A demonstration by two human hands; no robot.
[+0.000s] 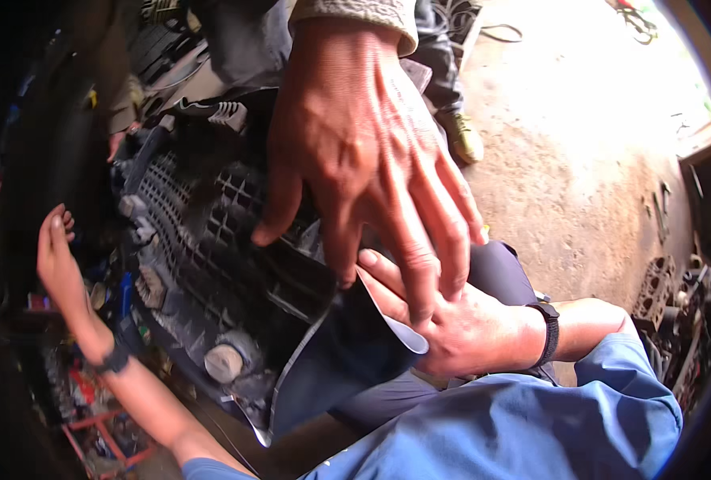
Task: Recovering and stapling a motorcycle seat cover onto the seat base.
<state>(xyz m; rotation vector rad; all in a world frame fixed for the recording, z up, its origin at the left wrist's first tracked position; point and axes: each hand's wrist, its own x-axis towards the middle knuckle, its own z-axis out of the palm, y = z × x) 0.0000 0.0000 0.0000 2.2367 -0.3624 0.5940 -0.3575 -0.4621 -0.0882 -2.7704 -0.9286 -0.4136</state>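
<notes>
A large black plastic panel (315, 376) with a ribbed grid and a curled, pale-edged flap lies in front of me. My right hand (471, 332) is at this flap, fingers closed along its edge and partly hidden. Another person's hand (363, 160), in a beige sleeve, reaches down from the top with fingers spread. Its fingertips come over my right hand and the flap's upper corner. Away at the left, my left hand (58, 252) is raised, its fingers loosely bent with nothing in them. A round pale cap (223, 362) sits on the panel's near left part.
Beyond the panel are people's legs and a yellowish shoe (461, 136) on the brown floor (555, 160). Metal parts (655, 288) are piled at the right. A red frame (111, 432) and clutter stand at the lower left.
</notes>
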